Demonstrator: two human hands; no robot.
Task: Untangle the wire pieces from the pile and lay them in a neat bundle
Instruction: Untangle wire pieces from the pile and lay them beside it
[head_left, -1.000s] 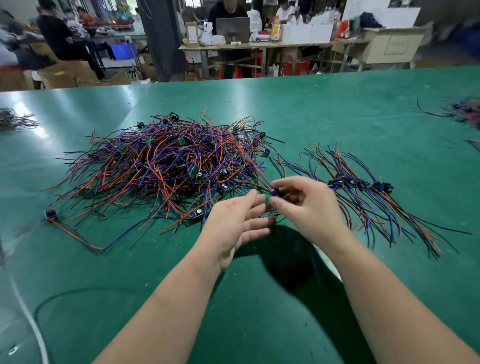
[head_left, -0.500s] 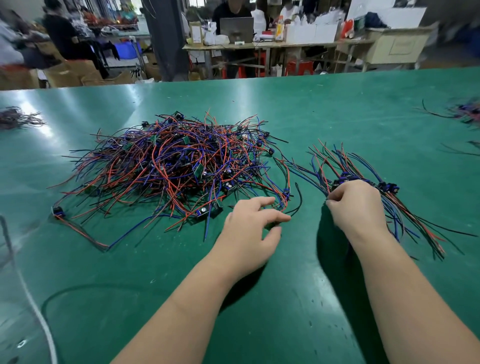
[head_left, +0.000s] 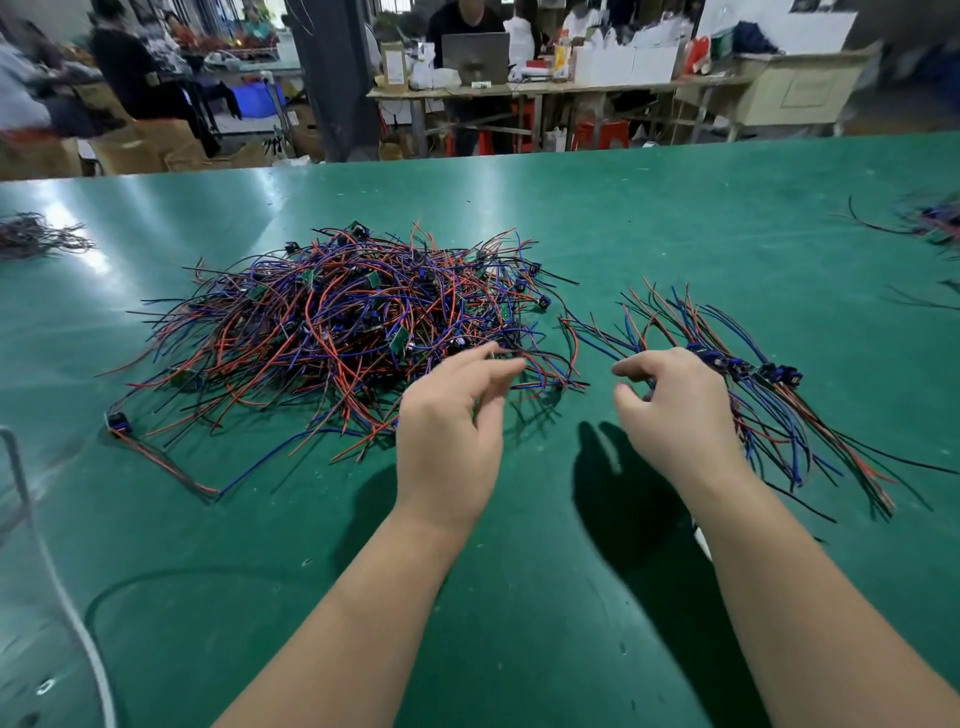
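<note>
Wire pile (head_left: 322, 332) just beyond our left hand (head_left: 447, 436), fingertips blurred, we can't tell any pinch; our right hand (head_left: 675, 415) loosely curled, empty, bundle (head_left: 779, 375) just right of it.

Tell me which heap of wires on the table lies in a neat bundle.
The smaller bundle beside the right hand: its wires run roughly side by side, unlike the big tangled pile.

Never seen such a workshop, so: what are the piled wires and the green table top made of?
The piled wires look sheathed in flexible red, blue and black plastic, since they bend in soft loops; no metal core shows. The table top seems a smooth green vinyl or rubber mat, semi-glossy: it reflects light and shows scuffs.
</note>
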